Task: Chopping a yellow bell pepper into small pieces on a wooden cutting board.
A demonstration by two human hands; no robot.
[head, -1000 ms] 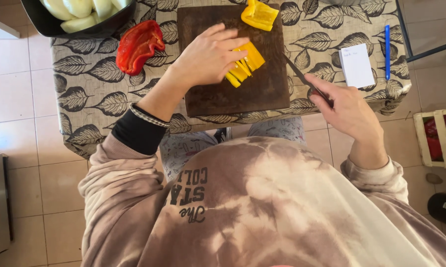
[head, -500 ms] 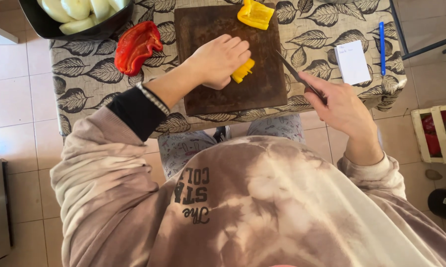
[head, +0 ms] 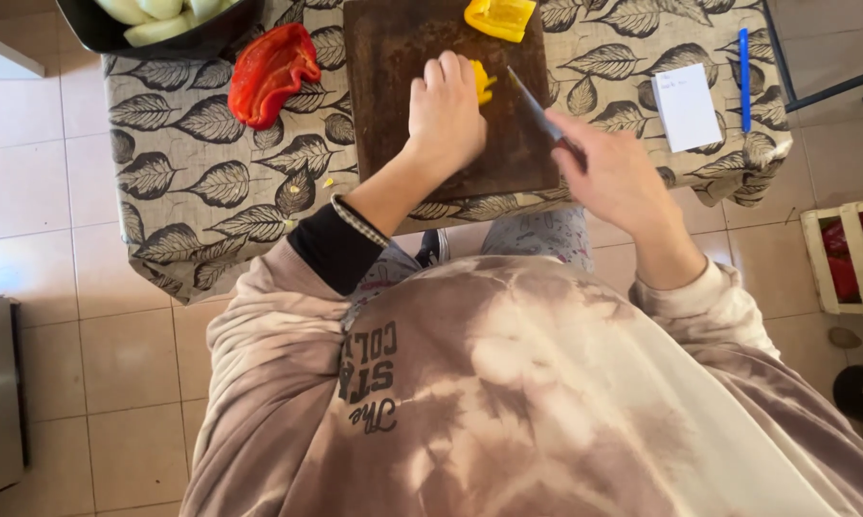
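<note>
— On the dark wooden cutting board (head: 393,86), what is under the left hand (head: 446,113)?

— Yellow pepper strips (head: 483,80); the hand lies over them with fingers curled down, pressing them to the board, so only a small yellow bit shows past the knuckles; the hand is clamped on that pepper.

— And the right hand (head: 611,172)?

— It sits at the board's right edge, wrapped shut around the handle of a kitchen knife (head: 537,108); the blade slants up and left across the board, its tip just beside the strips; whether the edge touches them I cannot tell.

— So the hands are apart?

— Apart, yes — the left on the pepper, the right on the knife, with the blade bridging the gap between them.

— Anything else on the board?

— A larger piece of yellow pepper (head: 499,17) at the far edge, well clear of both hands.

— Around the board?

— It rests on a table covered by a leaf-patterned cloth (head: 211,182); a red pepper half (head: 270,72) lies left of the board; beyond it a dark bowl (head: 178,43) holds pale green pieces; to the right lie a small white notepad (head: 687,106) and a blue pen (head: 744,65), side by side — near each other, not touching; a wooden crate (head: 848,257) stands on the tiled floor at the right.
</note>
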